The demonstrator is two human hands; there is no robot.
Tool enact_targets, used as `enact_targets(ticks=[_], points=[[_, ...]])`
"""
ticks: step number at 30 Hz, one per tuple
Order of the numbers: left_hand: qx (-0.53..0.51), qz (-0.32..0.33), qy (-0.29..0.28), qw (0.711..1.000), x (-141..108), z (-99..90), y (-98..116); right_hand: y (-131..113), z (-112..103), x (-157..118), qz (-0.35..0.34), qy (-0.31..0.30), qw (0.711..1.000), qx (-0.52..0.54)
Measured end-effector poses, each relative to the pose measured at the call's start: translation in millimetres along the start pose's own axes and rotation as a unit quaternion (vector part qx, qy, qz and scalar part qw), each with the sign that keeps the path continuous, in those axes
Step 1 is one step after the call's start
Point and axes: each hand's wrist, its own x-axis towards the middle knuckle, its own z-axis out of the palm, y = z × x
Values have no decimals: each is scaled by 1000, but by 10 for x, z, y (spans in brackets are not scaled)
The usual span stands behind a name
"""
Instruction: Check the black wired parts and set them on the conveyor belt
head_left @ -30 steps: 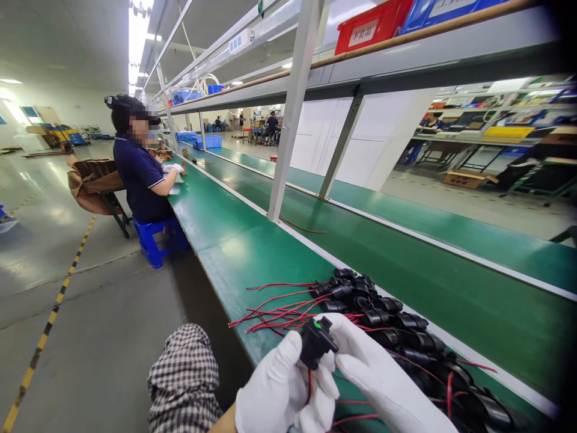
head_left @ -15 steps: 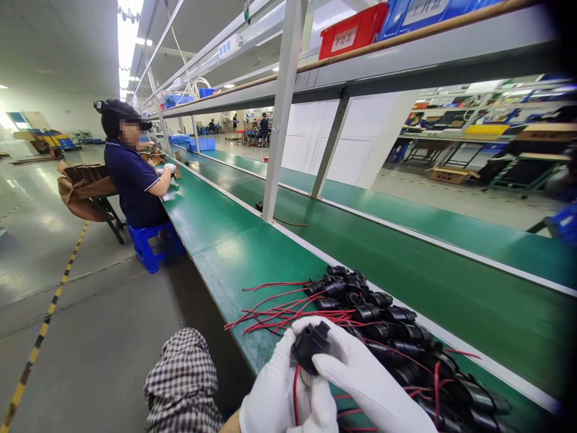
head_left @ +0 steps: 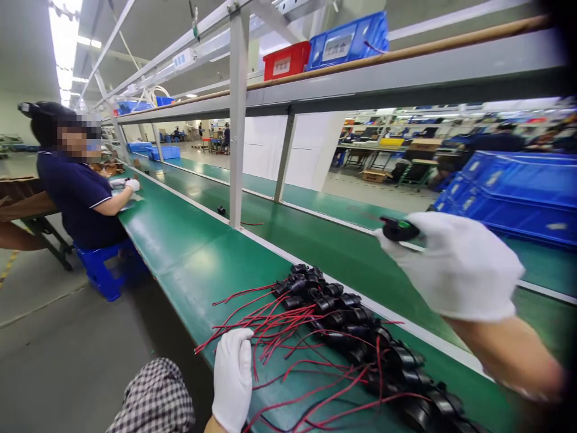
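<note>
My right hand (head_left: 455, 264), in a white glove, is raised over the belt lane on the right. Its fingers pinch a black round plastic part (head_left: 399, 229), blurred by motion, with a faint wire trailing left. My left hand (head_left: 233, 377), gloved too, rests at the near edge of the green bench (head_left: 180, 252); its fingers are loosely bent and nothing shows in them. Beside it lie red and black wires (head_left: 279, 325), which run from a pile of black plastic parts (head_left: 351, 319) along the white rail.
A co-worker (head_left: 74, 180) in gloves sits on a blue stool (head_left: 101, 267) farther along the bench. White posts (head_left: 237, 120) carry a shelf with a red bin (head_left: 285, 60) and a blue bin (head_left: 347, 39). Stacked blue crates (head_left: 518, 186) stand at the right.
My right hand has carried the black part away from my left hand, up and to the right. My left hand has let go and moved left. The view has turned right.
</note>
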Motion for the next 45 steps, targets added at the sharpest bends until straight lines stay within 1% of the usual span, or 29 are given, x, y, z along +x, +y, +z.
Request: enact_targets(ticks=[1, 3, 5, 7, 10, 12, 13, 15, 17, 19, 22, 24, 26, 29, 32, 33, 35, 37, 38, 39, 40, 41, 42, 43, 44, 45], points=[[13, 9, 0, 1000, -4, 5, -8, 159, 75, 139, -6, -36, 998, -42], [50, 33, 1, 998, -11, 2, 0, 427, 305, 321, -16, -137, 986, -99], [97, 64, 1, 993, -13, -8, 15, 622, 603, 368, -7, -236, 962, -133], [128, 90, -2, 988, -12, -10, 19, 754, 910, 316, 19, -319, 934, -157], [134, 100, 12, 986, -14, 18, -4, 872, 1267, 183, 52, -407, 894, -177], [126, 99, 26, 987, -16, 46, -27, 896, 1399, 132, 56, -441, 878, -179], [124, 100, 30, 987, -16, 59, -37, 883, 1434, 125, 54, -449, 874, -178], [122, 105, 28, 987, -14, 75, -49, 786, 1459, 127, 38, -449, 876, -170], [125, 107, 22, 986, -8, 80, -48, 578, 1443, 109, 3, -438, 887, -147], [128, 109, 20, 986, 0, 79, -32, 268, 1413, 23, -48, -435, 893, -107], [131, 107, 22, 985, 3, 73, 10, -280, 1398, -244, -113, -449, 884, -58], [125, 96, 19, 987, -3, 66, 41, -598, 1437, -444, -126, -457, 878, -63], [104, 75, 11, 992, -11, 48, 72, -815, 1515, -589, -129, -465, 873, -79], [61, 43, 1, 997, 8, -27, 149, -938, 1642, -655, -135, -464, 872, -83], [40, 41, 6, 998, 122, -175, 312, -929, 1662, -626, -153, -431, 888, -46], [29, 43, 14, 999, 185, -236, 386, -922, 1625, -623, -165, -413, 895, -21], [-13, 32, 30, 999, 330, -352, 546, -921, 1480, -657, -202, -361, 909, 50], [-66, 16, 10, 998, 454, -429, 696, -939, 1257, -756, -248, -294, 913, 139], [-88, 11, -16, 996, 490, -442, 759, -953, 1129, -826, -270, -261, 908, 184], [-139, 5, -63, 988, 503, -436, 813, -969, 1001, -906, -291, -230, 901, 227], [-211, -3, -123, 970, 490, -413, 859, -985, 880, -990, -309, -203, 891, 265], [-297, -13, -185, 937, 454, -375, 899, -1002, 771, -1073, -324, -182, 880, 296], [-394, -24, -246, 885, 400, -332, 934, -1017, 679, -1149, -333, -164, 870, 324], [-450, -29, -278, 848, 335, -289, 967, -1031, 606, -1214, -337, -149, 861, 350], [-485, -31, -294, 823, 267, -256, 999, -1042, 552, -1264, -337, -137, 854, 373], [-502, -30, -302, 810, 203, -238, 1030, -1049, 515, -1297, -334, -128, 848, 391]])
